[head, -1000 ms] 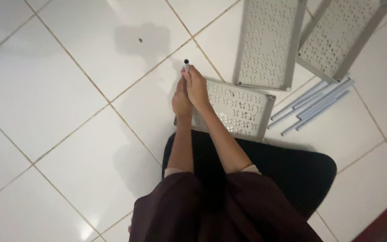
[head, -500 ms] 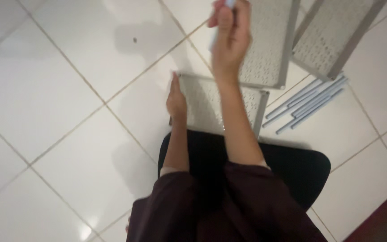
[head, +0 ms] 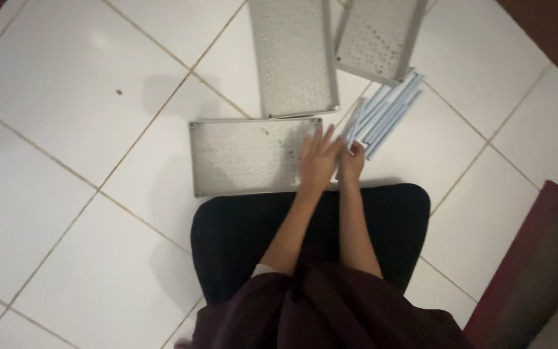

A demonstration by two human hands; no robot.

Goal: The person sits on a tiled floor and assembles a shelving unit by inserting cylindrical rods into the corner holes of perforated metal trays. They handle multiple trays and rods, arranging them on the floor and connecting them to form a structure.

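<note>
A grey perforated shelf panel [head: 240, 157] lies flat on the white tiled floor in front of me. My left hand [head: 320, 161] rests on its right end with the fingers spread. Just to the right, my right hand [head: 354, 156] is curled around the near end of a pale blue tube [head: 350, 129]. That tube belongs to a bundle of several pale blue tubes [head: 392, 106] lying slantwise on the floor. The image is blurred, so the grip is not sharp.
Two more grey perforated panels lie farther out, one [head: 295, 55] straight ahead and one [head: 379, 35] to its right. I sit on a black cushion [head: 227, 239]. A dark red rug [head: 537, 258] lies at the right edge.
My right hand has come down from its raised position to the tube bundle on the right. My left hand has shifted from the panel's left corner to its right end. The view has swung.
</note>
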